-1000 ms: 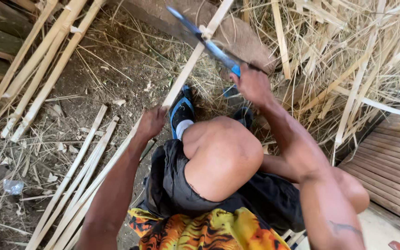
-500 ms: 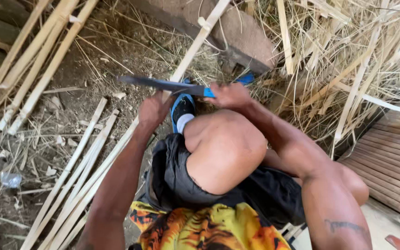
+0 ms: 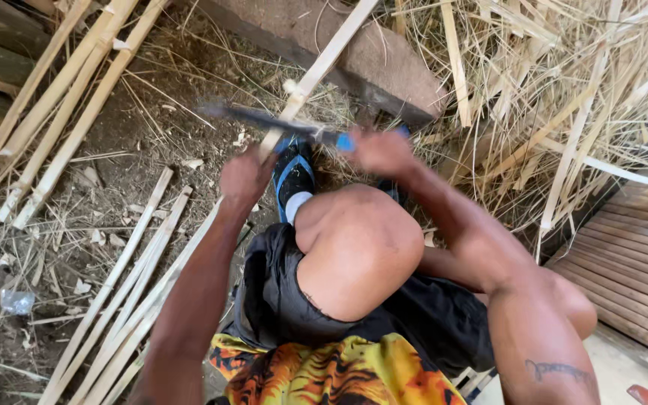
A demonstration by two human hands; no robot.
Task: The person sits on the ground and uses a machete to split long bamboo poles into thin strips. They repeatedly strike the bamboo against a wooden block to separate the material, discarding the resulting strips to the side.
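Here the left hand (image 3: 243,178) grips the bamboo strip (image 3: 316,71); the right hand (image 3: 381,152), clenching the blue-handled knife (image 3: 279,122), should strike just beyond that grip.

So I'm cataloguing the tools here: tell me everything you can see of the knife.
The knife is a long chopping blade, dark grey metal by its look, with a blue handle. The right hand grips the handle. The blade lies roughly level, pointing left, across a pale bamboo strip that the left hand holds lower down. It is motion-blurred, so its edge and tip are unclear.
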